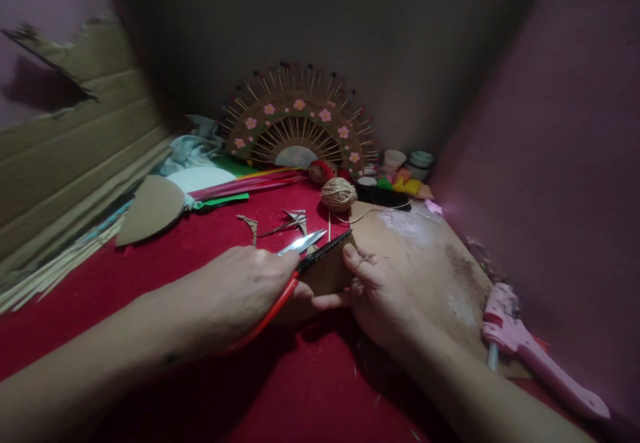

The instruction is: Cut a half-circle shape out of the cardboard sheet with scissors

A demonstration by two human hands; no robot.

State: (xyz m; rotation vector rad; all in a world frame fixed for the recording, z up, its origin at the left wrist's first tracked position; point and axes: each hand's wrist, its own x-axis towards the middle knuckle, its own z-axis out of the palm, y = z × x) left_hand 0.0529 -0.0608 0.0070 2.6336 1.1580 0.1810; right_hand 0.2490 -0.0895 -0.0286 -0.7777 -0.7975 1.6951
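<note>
My left hand (pixel 250 288) is closed round the red handle of a pair of scissors (pixel 323 250). Their blades stand apart and point up and to the right. With thumb and fingers, my right hand (pixel 377 290) grips a brown cardboard piece (pixel 327 275), close beside the dark blade. Part of the cardboard is hidden behind the blade and my fingers. Just beyond the hands, thin cardboard offcuts (pixel 295 220) lie on the red cloth (pixel 150 336). A ball of twine (pixel 339 194) sits behind them.
A flower-painted fan of sticks (pixel 299 120) leans at the back. On the right are a stained board (pixel 425 263) and a pink glue gun (pixel 515 330). A cardboard wedge (pixel 150 210) and thin sticks (pixel 65 260) lie left. Small tubs (pixel 420 163) stand back right.
</note>
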